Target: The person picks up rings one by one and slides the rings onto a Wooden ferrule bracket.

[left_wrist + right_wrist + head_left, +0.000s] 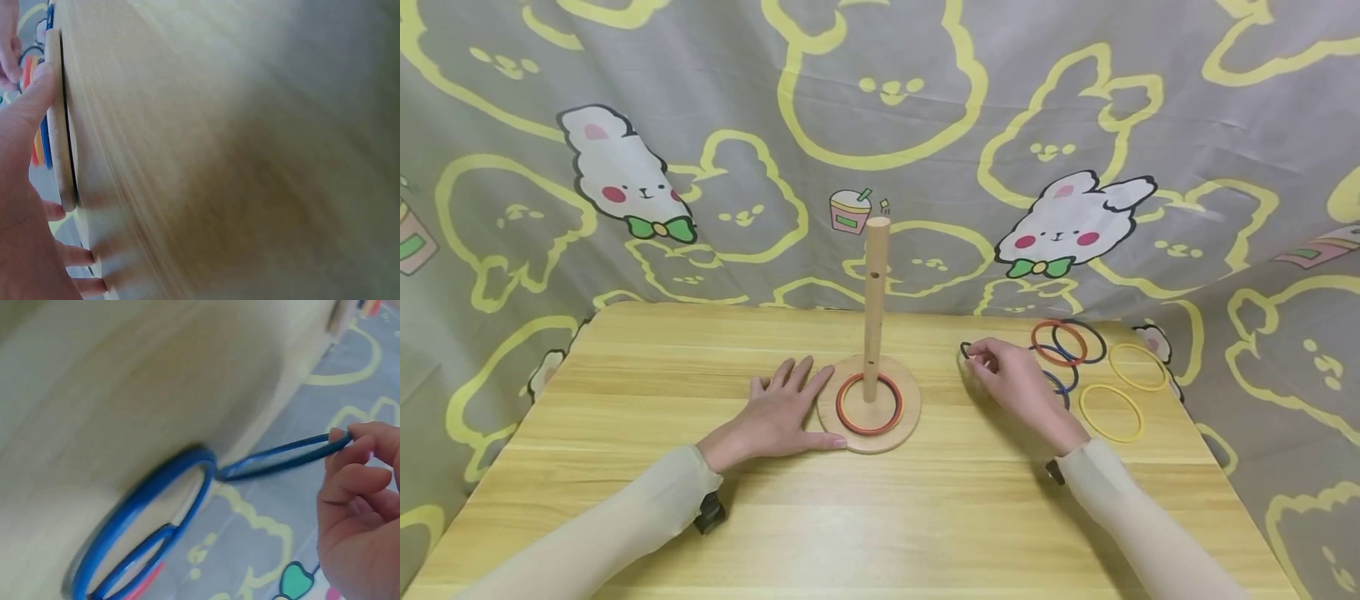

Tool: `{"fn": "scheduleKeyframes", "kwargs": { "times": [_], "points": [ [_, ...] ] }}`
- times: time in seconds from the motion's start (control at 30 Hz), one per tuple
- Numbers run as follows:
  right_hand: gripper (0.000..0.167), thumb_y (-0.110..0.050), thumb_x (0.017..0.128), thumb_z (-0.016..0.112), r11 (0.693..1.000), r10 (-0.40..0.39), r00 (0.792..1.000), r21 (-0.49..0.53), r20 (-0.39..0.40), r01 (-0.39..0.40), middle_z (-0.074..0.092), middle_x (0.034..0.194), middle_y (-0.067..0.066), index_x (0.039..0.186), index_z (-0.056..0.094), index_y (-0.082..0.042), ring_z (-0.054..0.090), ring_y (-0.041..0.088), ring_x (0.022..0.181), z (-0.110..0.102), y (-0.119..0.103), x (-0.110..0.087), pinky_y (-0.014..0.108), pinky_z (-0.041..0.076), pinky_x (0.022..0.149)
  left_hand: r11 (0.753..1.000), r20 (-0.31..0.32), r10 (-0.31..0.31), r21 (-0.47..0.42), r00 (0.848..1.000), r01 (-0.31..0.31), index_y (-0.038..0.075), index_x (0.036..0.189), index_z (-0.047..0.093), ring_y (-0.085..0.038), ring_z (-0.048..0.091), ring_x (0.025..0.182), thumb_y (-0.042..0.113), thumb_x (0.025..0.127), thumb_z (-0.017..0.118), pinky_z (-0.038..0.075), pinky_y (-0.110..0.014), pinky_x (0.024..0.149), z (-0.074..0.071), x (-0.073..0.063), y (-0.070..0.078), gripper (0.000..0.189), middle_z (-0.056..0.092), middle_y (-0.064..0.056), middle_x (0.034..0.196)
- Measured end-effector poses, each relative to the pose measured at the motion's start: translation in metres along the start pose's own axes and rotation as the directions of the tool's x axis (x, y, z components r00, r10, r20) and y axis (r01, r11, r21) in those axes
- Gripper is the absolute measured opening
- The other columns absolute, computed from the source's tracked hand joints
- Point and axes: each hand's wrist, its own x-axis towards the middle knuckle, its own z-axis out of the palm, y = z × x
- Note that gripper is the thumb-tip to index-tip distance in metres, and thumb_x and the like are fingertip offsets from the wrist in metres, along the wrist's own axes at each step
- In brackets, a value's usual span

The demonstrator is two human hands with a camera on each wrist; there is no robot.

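Observation:
A wooden post [874, 308] rises from a round wooden base [887, 443] in the middle of the table. Around the post's foot lies a stack of rings with a red ring [865, 432] on top; orange and blue edges show beneath it in the left wrist view. My left hand [775, 419] rests at the base's left side, fingers spread and thumb on its near rim. Right of the base, my right hand [1018, 387] pinches a dark blue-green ring [281, 466] between thumb and fingertips. In the right wrist view its far end overlaps a blue ring [128, 515].
Further right on the table lie overlapping rings: an orange-red ring [1060, 322], a dark ring [1103, 340] and blue ones partly hidden by my right hand. Two yellow rings lie beside them, including a nearer yellow ring [1140, 417]. A patterned curtain [737, 83] hangs behind the table [850, 533].

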Motion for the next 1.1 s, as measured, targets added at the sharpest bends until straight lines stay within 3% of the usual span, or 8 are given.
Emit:
{"fn": "scheduleKeyframes", "kwargs": {
  "times": [0.27,0.43,0.67,0.9,1.1],
  "points": [
    [0.017,-0.007,0.103,0.077,0.984,-0.129,0.985,0.112,-0.111,0.141,0.073,0.089,-0.005,0.12,0.08,-0.007,0.065,0.013,0.075,-0.014,-0.025,-0.017,0.027,0.053,0.067,1.0,-0.002,-0.003,0.005,1.0,0.003,0.011,0.172,0.032,-0.059,0.028,0.153,0.081,0.089,0.071,0.033,-0.075,0.098,0.002,0.003,-0.002,0.116,0.028,-0.031,0.171],
    [0.019,-0.005,0.104,0.076,0.945,-0.16,0.97,0.255,-0.181,0.204,0.072,0.088,-0.004,0.122,0.079,-0.007,0.066,0.014,0.074,-0.02,-0.047,-0.025,0.022,0.052,0.065,1.0,-0.002,0.0,0.001,1.0,0.0,0.011,0.172,0.032,-0.059,0.027,0.154,0.082,0.088,0.071,0.033,-0.075,0.099,0.001,0.003,-0.001,0.116,0.028,-0.031,0.171],
    [0.026,0.007,0.103,0.069,0.837,-0.232,0.918,0.415,-0.322,0.357,0.071,0.084,0.006,0.127,0.076,-0.001,0.066,0.017,0.065,-0.035,-0.084,-0.031,0.023,0.055,0.064,1.0,-0.002,0.005,-0.003,1.0,-0.005,0.012,0.172,0.032,-0.06,0.026,0.154,0.084,0.088,0.068,0.032,-0.075,0.099,0.003,0.004,-0.001,0.116,0.028,-0.032,0.171],
    [0.025,0.007,0.104,0.067,0.696,-0.138,0.921,0.626,-0.363,0.351,0.065,0.089,0.024,0.128,0.074,0.002,0.064,0.019,0.062,-0.054,-0.123,-0.025,0.025,0.055,0.057,1.0,-0.003,-0.001,-0.001,1.0,0.001,0.013,0.173,0.031,-0.059,0.025,0.154,0.087,0.087,0.067,0.031,-0.076,0.1,0.006,0.005,-0.004,0.119,0.027,-0.031,0.172],
    [0.024,0.005,0.104,0.067,0.628,-0.171,0.883,0.643,-0.436,0.439,0.065,0.088,0.025,0.128,0.071,0.005,0.063,0.018,0.059,-0.066,-0.156,-0.011,0.027,0.054,0.054,1.0,-0.009,0.001,0.001,1.0,-0.001,0.012,0.173,0.032,-0.059,0.025,0.155,0.088,0.087,0.065,0.032,-0.076,0.101,0.007,0.003,-0.005,0.119,0.027,-0.031,0.172]
  ]
}}
